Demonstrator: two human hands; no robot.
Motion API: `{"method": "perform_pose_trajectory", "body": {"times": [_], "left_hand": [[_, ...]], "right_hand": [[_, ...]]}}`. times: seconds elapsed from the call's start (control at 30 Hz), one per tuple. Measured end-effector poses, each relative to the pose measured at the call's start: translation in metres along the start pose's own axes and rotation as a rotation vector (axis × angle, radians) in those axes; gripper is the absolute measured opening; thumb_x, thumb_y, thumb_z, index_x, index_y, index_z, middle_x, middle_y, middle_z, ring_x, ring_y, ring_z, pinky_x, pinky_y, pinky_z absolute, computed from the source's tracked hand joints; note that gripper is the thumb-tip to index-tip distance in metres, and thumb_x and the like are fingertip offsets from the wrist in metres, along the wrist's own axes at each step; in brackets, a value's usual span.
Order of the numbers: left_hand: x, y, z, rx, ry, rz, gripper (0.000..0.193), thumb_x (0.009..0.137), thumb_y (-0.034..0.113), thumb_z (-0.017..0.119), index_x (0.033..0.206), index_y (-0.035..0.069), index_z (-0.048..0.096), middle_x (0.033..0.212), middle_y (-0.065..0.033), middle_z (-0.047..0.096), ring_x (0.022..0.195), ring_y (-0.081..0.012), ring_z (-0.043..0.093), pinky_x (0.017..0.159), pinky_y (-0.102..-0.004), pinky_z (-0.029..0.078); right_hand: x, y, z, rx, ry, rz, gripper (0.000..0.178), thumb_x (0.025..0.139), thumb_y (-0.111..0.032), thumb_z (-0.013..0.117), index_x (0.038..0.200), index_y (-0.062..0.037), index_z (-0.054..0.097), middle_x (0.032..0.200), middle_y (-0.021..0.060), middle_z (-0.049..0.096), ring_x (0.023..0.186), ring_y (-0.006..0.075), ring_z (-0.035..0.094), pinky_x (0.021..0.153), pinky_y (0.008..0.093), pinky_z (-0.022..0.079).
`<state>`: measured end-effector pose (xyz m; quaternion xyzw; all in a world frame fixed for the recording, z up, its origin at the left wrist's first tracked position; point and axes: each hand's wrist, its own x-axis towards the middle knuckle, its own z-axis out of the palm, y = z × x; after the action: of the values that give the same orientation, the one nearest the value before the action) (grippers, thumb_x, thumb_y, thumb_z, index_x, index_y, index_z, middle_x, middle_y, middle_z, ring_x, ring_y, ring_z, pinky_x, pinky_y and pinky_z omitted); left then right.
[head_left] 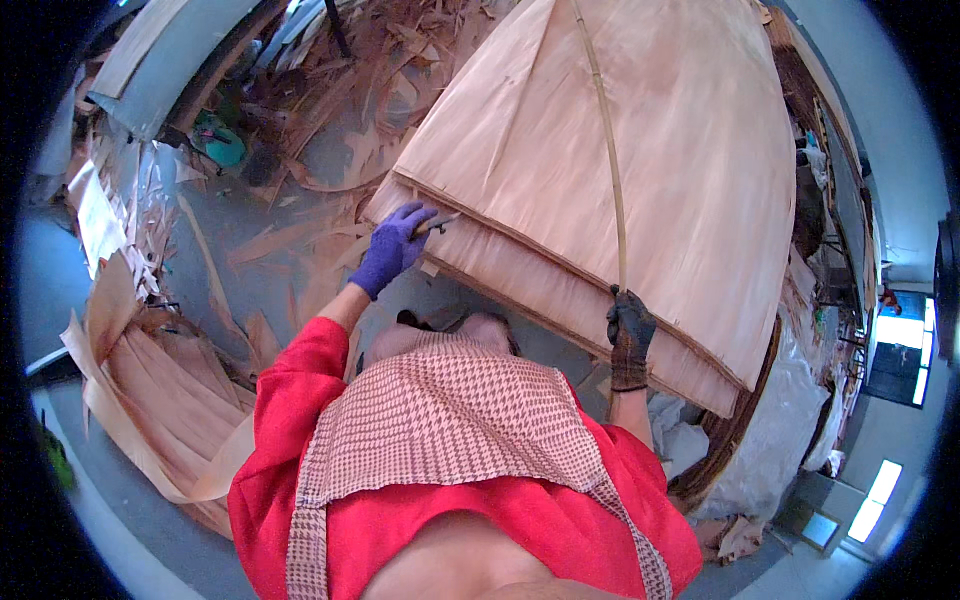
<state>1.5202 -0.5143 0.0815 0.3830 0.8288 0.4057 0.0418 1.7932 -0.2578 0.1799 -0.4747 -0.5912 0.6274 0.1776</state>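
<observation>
My left hand (393,247), in a purple glove, is closed around a small knife-like tool (437,224) with a brownish handle and a grey metal tip. It hovers by the near left corner of a stack of pale wood veneer sheets (680,150). My right hand (630,325), in a dark glove, grips the near end of a long thin bamboo stick (608,130). That stick lies lengthwise over the top sheet and runs toward the far end. Below the top layers, a lower step of the stack (530,270) sticks out toward me. A long split marks the top sheet left of the stick.
Veneer scraps (370,110) litter the floor at the far left. Curled veneer sheets (170,400) lie at my left. Clear plastic sheeting (770,430) hangs on another stack at the right. A teal round object (220,143) sits among the scraps.
</observation>
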Motion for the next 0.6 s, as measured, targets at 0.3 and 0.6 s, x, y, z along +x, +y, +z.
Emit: {"method": "perform_pose_trajectory", "body": {"times": [0.3, 0.6], "left_hand": [[0.060, -0.027, 0.013, -0.234, -0.066, -0.024, 0.030, 0.073, 0.008, 0.055, 0.104, 0.008, 0.056, 0.100, -0.0149, 0.057, 0.090, -0.0310, 0.056, 0.076, -0.0355, 0.044], [0.076, -0.037, -0.008, -0.364, -0.093, -0.076, 0.029, 0.077, 0.014, 0.056, 0.105, 0.006, 0.055, 0.092, -0.0141, 0.060, 0.081, -0.0229, 0.059, 0.071, -0.0323, 0.045]], "right_hand": [[0.030, -0.018, 0.032, -0.056, 0.015, 0.058, 0.019, 0.083, -0.017, 0.049, 0.092, -0.0065, 0.062, 0.052, 0.0004, 0.050, 0.036, 0.0072, 0.040, 0.033, 0.0225, 0.032], [0.061, -0.026, 0.099, 0.082, -0.030, 0.018, 0.019, 0.085, -0.016, 0.050, 0.092, -0.0024, 0.061, 0.052, -0.0034, 0.045, 0.038, 0.0024, 0.035, 0.034, 0.0180, 0.026]]}}
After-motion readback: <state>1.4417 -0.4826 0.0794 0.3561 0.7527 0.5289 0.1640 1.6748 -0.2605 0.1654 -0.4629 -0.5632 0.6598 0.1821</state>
